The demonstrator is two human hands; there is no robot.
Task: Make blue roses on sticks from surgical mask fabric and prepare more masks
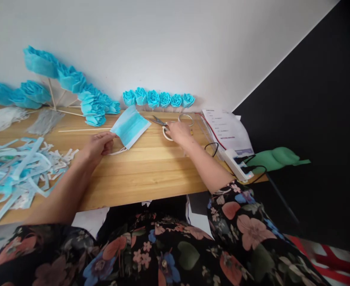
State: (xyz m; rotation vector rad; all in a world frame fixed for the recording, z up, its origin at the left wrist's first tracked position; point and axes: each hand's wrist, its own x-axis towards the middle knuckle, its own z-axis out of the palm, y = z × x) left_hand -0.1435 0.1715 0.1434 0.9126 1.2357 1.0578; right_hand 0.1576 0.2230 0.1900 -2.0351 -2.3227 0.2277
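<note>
My left hand (pixel 99 147) pinches a light blue disposable face mask (pixel 130 126) by its lower left corner. The mask tilts over the tabletop, and a white ear loop (pixel 118 151) dangles below it. On the right, my right hand (pixel 178 132) is closed over the handles of a pair of scissors (pixel 158 120). Their blades point left toward the mask, and a pale handle ring shows beside my fingers. Just behind that hand lies a ring-shaped roll of tape (pixel 186 119).
Several blue crafted flowers (pixel 153 99) line the wall, with larger ones (pixel 93 104) on sticks at left. A heap of cut mask strips (pixel 20 171) covers the table's left side. Papers (pixel 228 129), a power strip (pixel 238 166) and a green bag-like object (pixel 277 158) are at right.
</note>
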